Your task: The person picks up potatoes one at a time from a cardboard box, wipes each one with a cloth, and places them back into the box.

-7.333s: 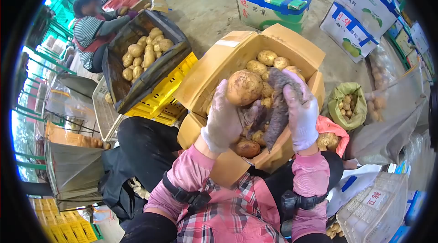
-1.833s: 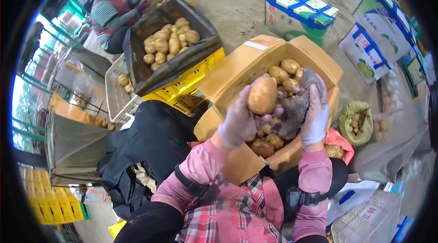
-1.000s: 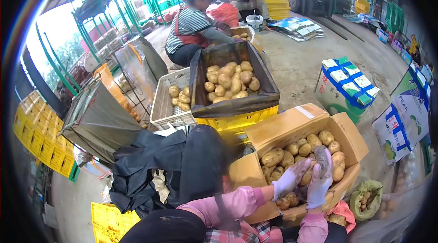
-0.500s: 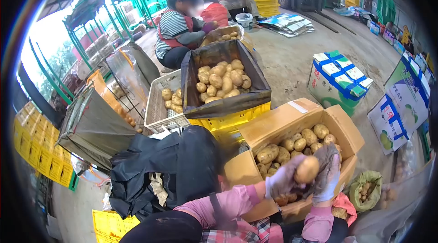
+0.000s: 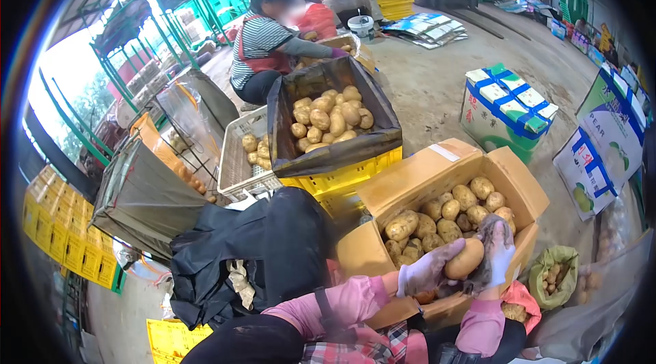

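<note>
A large potato (image 5: 465,259) is held between my two gloved hands, above the near side of an open cardboard box (image 5: 417,176). My left hand (image 5: 429,271) grips it from the left, fingers along its side. On the other side my right hand (image 5: 497,253), in a dirt-stained glove, closes against the same potato; some of its fingertips are hidden. Beneath and beyond my hands, the box contains many potatoes (image 5: 449,230) with soil on their skins. The box flaps are folded outward.
Beyond the box stands a yellow crate (image 5: 369,171) lined with dark cloth, with potatoes inside. A white basket (image 5: 231,159) sits to its left. Black cloth (image 5: 232,241) lies at left. At right are a green sack (image 5: 566,260) and printed cartons (image 5: 509,108). A co-worker (image 5: 263,46) sits ahead.
The potato has come slightly lower and turned between my hands, with my right hand now closer around it. The co-worker ahead has leaned forward and extended an arm over their basket.
</note>
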Demonstrator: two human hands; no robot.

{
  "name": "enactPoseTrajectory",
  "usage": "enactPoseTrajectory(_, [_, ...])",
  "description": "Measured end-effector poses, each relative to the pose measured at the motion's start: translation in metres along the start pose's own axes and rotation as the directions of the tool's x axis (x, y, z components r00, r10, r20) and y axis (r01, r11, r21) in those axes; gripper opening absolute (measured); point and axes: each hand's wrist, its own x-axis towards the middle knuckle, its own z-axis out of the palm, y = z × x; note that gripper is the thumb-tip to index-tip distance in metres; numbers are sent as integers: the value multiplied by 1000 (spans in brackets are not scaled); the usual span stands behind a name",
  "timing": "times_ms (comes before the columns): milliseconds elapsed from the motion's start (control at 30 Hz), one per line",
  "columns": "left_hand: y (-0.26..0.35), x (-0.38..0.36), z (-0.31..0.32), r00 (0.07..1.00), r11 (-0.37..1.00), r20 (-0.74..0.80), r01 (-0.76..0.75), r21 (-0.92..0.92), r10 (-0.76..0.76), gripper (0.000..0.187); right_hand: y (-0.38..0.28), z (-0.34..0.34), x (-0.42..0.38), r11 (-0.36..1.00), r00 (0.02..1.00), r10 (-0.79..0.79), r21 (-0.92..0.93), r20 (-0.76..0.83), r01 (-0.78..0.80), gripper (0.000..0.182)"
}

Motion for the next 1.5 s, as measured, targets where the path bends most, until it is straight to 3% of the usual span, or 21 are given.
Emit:
enactPoseTrajectory(100, [8, 12, -18, 964, 969, 217, -104, -222, 153, 52, -36, 21, -31, 989, 994, 17, 147, 108, -33, 29])
enactPoseTrajectory(133, [15, 13, -25, 922, 944, 361, -13, -330, 139, 52, -34, 35, -33, 961, 949, -263, -43, 172, 274, 35])
enactPoseTrajectory(200, [1, 9, -13, 949, 950, 109, -304, 73, 295, 55, -30, 47, -48, 773, 833, -424, -338, 355, 538, 38])
enactPoseTrajectory(233, [-8, 9, -10, 942, 935, 15, -336, 109, 337, 54, -23, 52, -53, 606, 747, -518, -437, 417, 665, 39])
enactPoseTrajectory(300, [-24, 9, -4, 896, 906, -173, -376, 197, 409, 50, -19, 52, -55, 792, 854, -411, -338, 320, 508, 28])
enactPoseTrajectory(533, [-7, -1, 1, 999, 995, 31, -37, -90, 40, 51, -11, 27, -22, 994, 997, -71, -77, 9, 72, 27])
enactPoseTrajectory(633, [7, -14, -10, 963, 926, 270, 122, -358, -22, 53, -19, 34, -34, 992, 968, -126, 53, 217, 117, 32])
enactPoseTrajectory(667, [5, -7, -12, 987, 940, 162, 50, -337, 5, 57, -25, 47, -46, 926, 932, -283, -189, 228, 328, 37])
enactPoseTrajectory(767, [4, 8, -38, 999, 992, -34, 10, 129, -6, 61, -11, 41, -48, 847, 845, -372, -232, 384, 478, 39])
enactPoseTrajectory(800, [22, -7, -12, 936, 783, -309, 65, 619, 167, 62, -9, 37, -46, 944, 941, -203, -200, 271, 262, 35])
enactPoseTrajectory(833, [9, 7, -28, 894, 617, -211, -88, 782, 395, 57, -6, 33, -42, 917, 941, -196, -289, 277, 276, 32])
enactPoseTrajectory(900, [6, -6, -5, 822, 533, -193, -152, 833, 536, 55, -6, 29, -36, 831, 939, -180, -465, 293, 304, 26])
enactPoseTrajectory(1000, [18, -11, -9, 946, 872, -61, -266, 411, 317, 55, -15, 37, -33, 937, 974, -110, -305, 197, 168, 28])
enactPoseTrajectory(1033, [19, -16, -8, 988, 967, -51, -128, 221, 143, 56, -20, 35, -34, 957, 985, -97, -257, 145, 132, 30])
enactPoseTrajectory(1067, [25, -24, -5, 999, 999, -40, 37, 32, -36, 56, -21, 36, -32, 969, 984, -97, -213, 152, 128, 36])
enactPoseTrajectory(1133, [25, -18, -5, 997, 988, -13, -75, -138, 74, 68, -30, 44, -41, 994, 998, -33, -109, -48, 28, 39])
enactPoseTrajectory(1200, [35, -12, -15, 960, 874, 277, 110, -473, 29, 70, -28, 30, -35, 995, 999, -33, -94, 14, 34, 40])
enactPoseTrajectory(1300, [34, -13, -21, 999, 903, 42, -13, -429, 34, 71, -30, 35, -40, 999, 1000, 3, 46, 27, -4, 37])
enactPoseTrajectory(1433, [25, -7, -27, 997, 959, 66, -31, -281, 52, 68, -25, 33, -40, 976, 990, -110, -179, 91, 125, 38])
enactPoseTrajectory(1467, [13, 0, -38, 990, 983, 105, -76, -164, 94, 66, -14, 35, -41, 991, 990, -77, -96, 116, 89, 38])
enactPoseTrajectory(1500, [-3, 12, -33, 985, 985, -111, -143, -101, 131, 64, -5, 37, -37, 959, 939, -209, -131, 271, 252, 37])
